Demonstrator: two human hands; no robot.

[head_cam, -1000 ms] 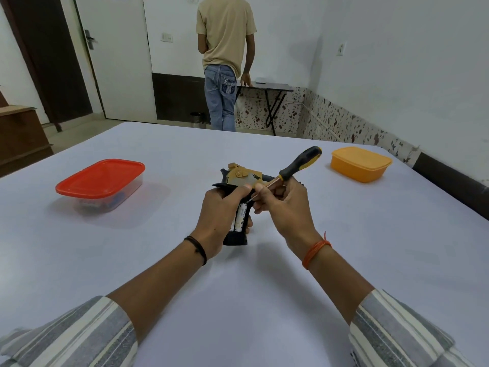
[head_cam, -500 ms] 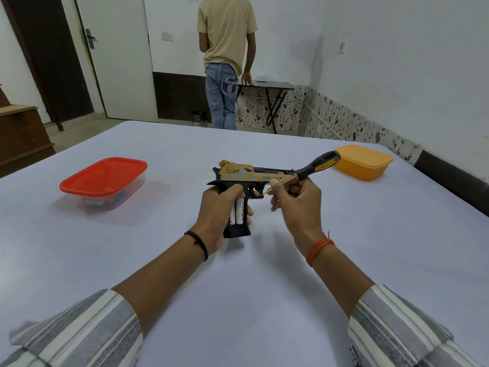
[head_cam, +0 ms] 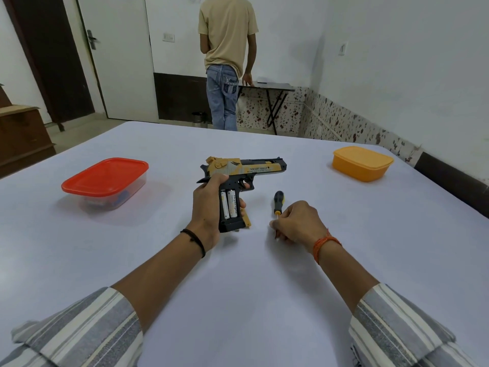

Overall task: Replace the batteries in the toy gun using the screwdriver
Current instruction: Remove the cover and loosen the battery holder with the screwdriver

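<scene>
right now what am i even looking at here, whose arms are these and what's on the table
There is one picture, from a camera worn on a person's head, looking forward and down, so the two arms are the wearer's own. The left hand grips a toy gun by its handle, where the cover is off and two batteries show. The right hand rests on the white table, fingers curled at the shaft of a screwdriver lying there. A red-lidded container sits to the left, an orange container to the right. Another person stands at the back, facing away.
</scene>
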